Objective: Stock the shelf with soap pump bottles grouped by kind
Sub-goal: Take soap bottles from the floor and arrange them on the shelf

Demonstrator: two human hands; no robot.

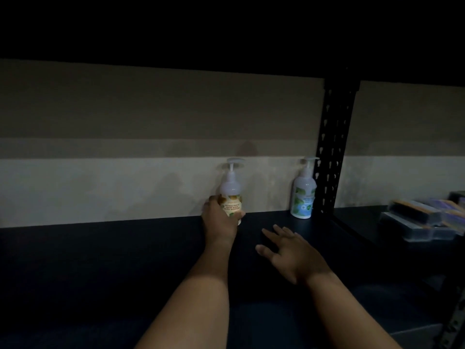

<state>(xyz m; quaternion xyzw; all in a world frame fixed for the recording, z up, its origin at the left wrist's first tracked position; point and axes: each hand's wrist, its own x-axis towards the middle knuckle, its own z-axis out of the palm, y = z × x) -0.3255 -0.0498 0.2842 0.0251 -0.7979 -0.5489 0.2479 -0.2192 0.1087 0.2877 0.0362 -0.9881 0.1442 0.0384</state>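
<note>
My left hand point(219, 219) grips the lower body of a pump bottle with a yellow-brown label point(231, 192), upright at the back of the dark shelf point(105, 253) by the wall. A second pump bottle with a green-blue label point(303, 195) stands upright farther right, beside the black upright post. My right hand point(286, 253) hovers over the shelf between the two bottles, fingers spread and straight, holding nothing.
A black perforated shelf post point(332, 152) rises at the right. Beyond it, packaged items point(422, 217) lie on the neighbouring shelf section. The shelf board above shades the top of the view. A pale wall point(113, 187) backs the shelf.
</note>
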